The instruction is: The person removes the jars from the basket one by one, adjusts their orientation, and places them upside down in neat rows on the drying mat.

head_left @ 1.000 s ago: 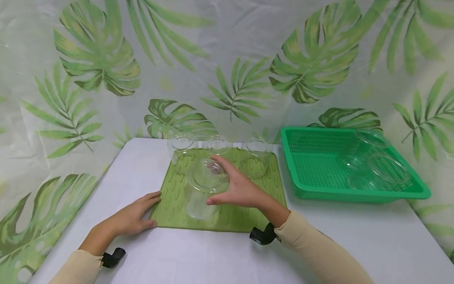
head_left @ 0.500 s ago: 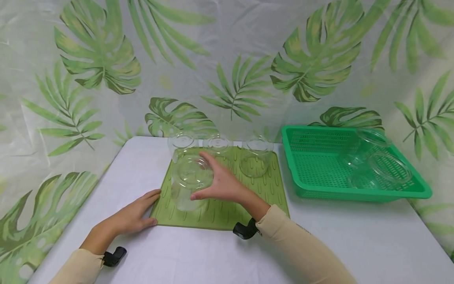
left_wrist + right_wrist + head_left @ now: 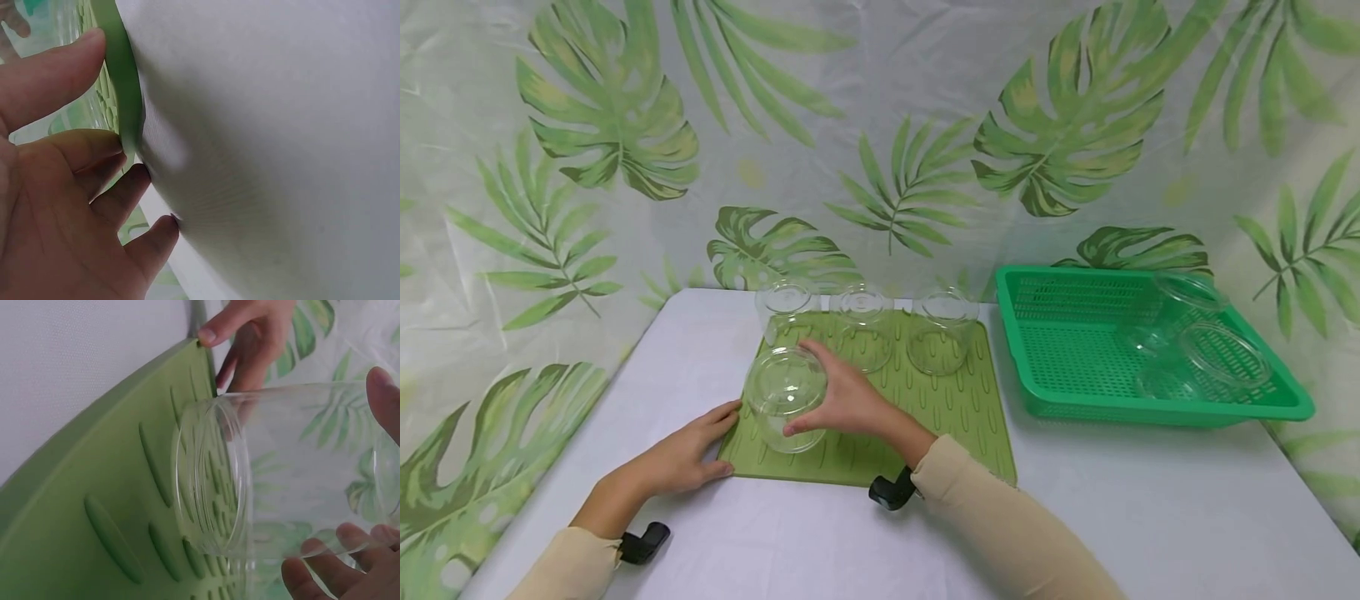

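My right hand [image 3: 842,396] holds a clear glass jar [image 3: 775,396] with thumb and fingers spread round its side. The jar stands upright over the left front part of a green ribbed mat [image 3: 910,442]. In the right wrist view, the jar's ringed lower end [image 3: 215,475] is at the mat surface; whether it fully touches is hard to tell. My left hand [image 3: 688,450] rests by the mat's left edge, thumb and fingertips against it. Behind the held jar, three more clear jars stand in a row: left [image 3: 786,308], middle [image 3: 862,325] and right [image 3: 942,329].
A green perforated basket [image 3: 1022,350] stands on the table to the right of the mat. Two clear glass jars lean in it, one at the back [image 3: 1180,304] and one in front [image 3: 1217,362]. A leaf-patterned sheet [image 3: 917,83] hangs behind the white-covered table [image 3: 760,550].
My right hand has carried the glass jar leftward across the mat and brought it down onto or close to the mat's left part. My left hand has stayed at the mat edge.
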A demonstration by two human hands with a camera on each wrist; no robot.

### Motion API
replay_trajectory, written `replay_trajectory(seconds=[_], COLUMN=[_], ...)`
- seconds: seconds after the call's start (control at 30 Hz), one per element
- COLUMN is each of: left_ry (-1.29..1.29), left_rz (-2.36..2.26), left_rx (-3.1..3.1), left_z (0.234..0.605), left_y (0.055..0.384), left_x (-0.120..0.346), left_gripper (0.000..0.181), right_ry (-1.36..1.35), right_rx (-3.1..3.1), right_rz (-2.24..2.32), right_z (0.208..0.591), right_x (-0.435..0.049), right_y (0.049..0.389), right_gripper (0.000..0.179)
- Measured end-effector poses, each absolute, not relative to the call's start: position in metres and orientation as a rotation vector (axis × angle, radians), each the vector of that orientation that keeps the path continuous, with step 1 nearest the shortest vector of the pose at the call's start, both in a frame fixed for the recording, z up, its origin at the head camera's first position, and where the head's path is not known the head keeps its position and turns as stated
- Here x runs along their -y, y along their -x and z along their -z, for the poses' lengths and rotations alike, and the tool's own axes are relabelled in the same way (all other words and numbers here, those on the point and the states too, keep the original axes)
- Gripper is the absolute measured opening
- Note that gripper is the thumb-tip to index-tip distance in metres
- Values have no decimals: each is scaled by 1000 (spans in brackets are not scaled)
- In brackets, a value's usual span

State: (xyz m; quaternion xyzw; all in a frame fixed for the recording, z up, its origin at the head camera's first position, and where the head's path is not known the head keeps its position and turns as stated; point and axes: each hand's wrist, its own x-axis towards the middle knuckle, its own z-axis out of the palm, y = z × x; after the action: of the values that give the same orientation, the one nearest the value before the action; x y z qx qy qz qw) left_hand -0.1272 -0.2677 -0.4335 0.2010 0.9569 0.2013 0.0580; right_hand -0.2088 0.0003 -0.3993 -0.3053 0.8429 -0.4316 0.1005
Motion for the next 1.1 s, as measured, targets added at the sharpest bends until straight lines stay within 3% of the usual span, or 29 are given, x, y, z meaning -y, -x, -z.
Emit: replay_trajectory(seconds=[1.1], left_ry=[-586], left_rz=[-665], left_rx=[-2866], left_z=[434], left_y=[127], left_x=[271], left_gripper=[75], right_ry=[782], right_rx=[-2345], right_rz=[1548], right_z=[417], right_x=[31], right_y=[213], right_gripper=[107])
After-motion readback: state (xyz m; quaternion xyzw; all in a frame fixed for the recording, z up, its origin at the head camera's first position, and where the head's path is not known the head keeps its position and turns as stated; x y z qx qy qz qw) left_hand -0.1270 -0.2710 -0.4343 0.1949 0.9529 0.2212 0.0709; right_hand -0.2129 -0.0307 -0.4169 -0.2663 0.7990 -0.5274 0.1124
